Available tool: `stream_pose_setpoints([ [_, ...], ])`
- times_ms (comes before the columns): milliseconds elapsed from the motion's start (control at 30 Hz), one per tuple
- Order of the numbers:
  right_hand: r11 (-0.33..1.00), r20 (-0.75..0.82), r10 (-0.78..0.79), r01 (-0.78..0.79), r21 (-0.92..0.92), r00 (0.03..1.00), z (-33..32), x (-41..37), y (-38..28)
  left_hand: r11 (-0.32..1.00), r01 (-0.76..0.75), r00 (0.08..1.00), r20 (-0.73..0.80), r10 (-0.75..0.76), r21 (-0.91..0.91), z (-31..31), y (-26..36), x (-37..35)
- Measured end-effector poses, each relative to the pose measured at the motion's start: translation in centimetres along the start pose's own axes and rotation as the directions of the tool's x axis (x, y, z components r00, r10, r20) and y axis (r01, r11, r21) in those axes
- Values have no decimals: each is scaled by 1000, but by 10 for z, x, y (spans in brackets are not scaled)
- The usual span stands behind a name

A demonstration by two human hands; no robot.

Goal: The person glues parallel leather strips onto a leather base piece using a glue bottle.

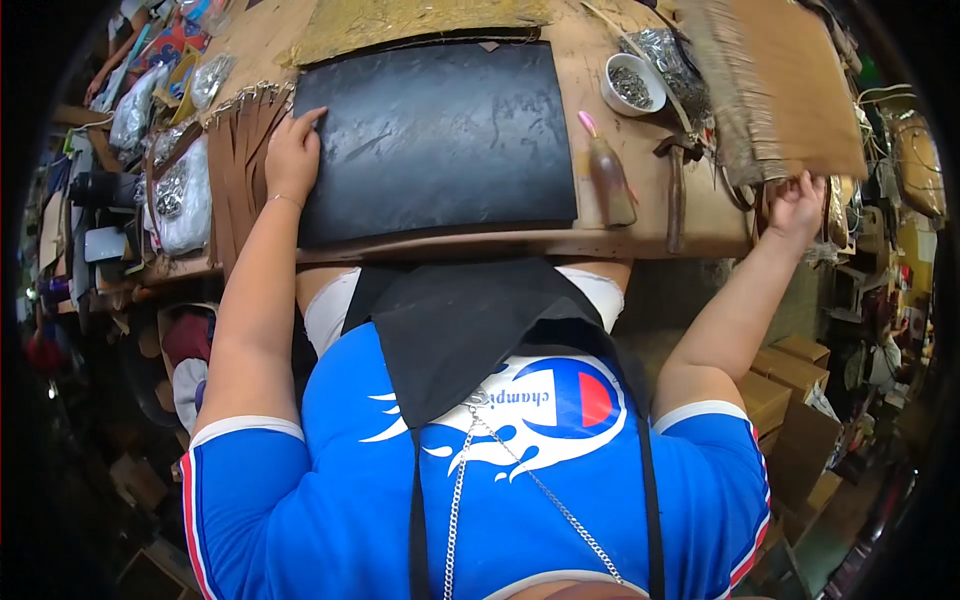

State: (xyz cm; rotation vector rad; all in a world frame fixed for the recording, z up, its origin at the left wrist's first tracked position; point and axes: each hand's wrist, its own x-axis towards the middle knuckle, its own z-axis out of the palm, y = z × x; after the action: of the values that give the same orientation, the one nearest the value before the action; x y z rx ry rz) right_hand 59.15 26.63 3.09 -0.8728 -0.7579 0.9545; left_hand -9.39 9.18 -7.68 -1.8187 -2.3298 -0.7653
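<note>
My left hand (293, 155) rests at the left edge of a black rectangular sheet (440, 140), index finger stretched onto its upper left corner. Brown strips with metal ends (237, 170) lie just left of that hand. On the right, my right hand (797, 208) grips the lower edge of a stack of tan sheets (800, 90) with its fingers closed, the fingertips partly hidden. Between the black sheet and the stack are a hammer (675, 195), a bottle with a pink tip (608, 185) and a white bowl of small metal parts (633, 84).
A yellowish board (415, 22) lies behind the black sheet on the table (640, 243). Plastic bags (183, 205) and a black cylindrical object (103, 189) crowd the left side. Cardboard boxes (790, 372) stand below at right. Part of another person's arm (115, 58) shows at upper left.
</note>
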Motion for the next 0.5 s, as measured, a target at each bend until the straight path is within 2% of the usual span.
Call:
stream_pose_setpoints([
  [67,997,-114,-76,78,14,991,-54,48,-1,999,35,999,29,-35,19,-1,4,1],
  [100,988,-206,-115,134,81,972,-77,73,4,999,42,999,25,-43,28,-1,5,1],
  [133,987,-284,-132,152,50,950,-114,110,11,998,51,998,21,-52,39,-1,6,1],
  [167,983,-329,-109,151,106,938,-126,130,10,997,57,998,20,-58,46,-2,7,1],
  [233,975,-370,-78,148,166,926,-134,153,13,997,37,999,35,-40,71,-1,6,2],
  [367,942,-413,-141,250,224,900,-131,182,20,997,6,998,64,-11,80,-1,2,13],
  [433,921,-439,-166,298,252,883,-127,191,27,1000,-7,998,63,8,-17,-8,12,25],
  [467,910,-454,-179,323,261,873,-128,194,28,1000,-3,998,63,4,-10,-9,19,35],
  [500,899,-469,-193,347,268,862,-129,196,30,995,-92,995,-18,93,48,-6,25,49],
])
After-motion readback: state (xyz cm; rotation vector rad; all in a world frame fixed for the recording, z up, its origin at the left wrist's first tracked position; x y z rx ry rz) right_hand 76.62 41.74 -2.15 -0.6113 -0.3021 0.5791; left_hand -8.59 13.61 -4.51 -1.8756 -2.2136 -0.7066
